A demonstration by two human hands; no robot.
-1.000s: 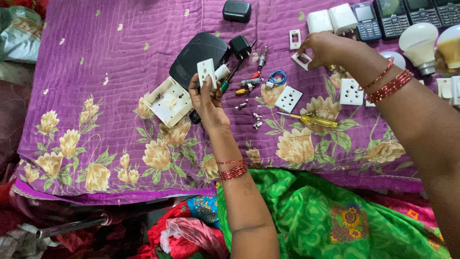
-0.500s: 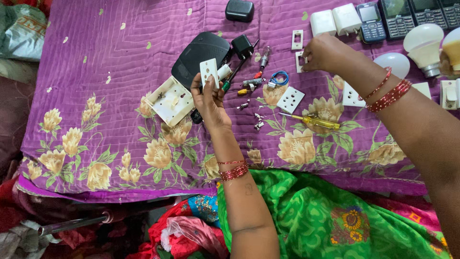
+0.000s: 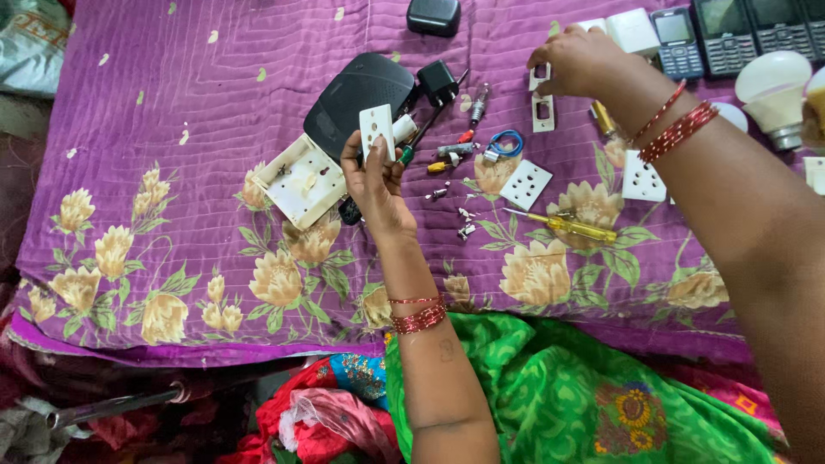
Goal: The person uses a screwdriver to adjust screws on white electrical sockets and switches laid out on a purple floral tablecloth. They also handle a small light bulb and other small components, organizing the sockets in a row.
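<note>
Grip: left hand upright (pinching socket plate).

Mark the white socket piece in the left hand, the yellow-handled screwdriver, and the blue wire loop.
white socket piece [image 3: 376, 129], head view, middle of its front face.
yellow-handled screwdriver [image 3: 583, 229], head view, on the yellow handle.
blue wire loop [image 3: 507, 143], head view, on the blue ring's edge.

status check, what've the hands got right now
Left hand grips white socket piece. Right hand on small white switch part. Screws and yellow screwdriver loose on cloth.
</note>
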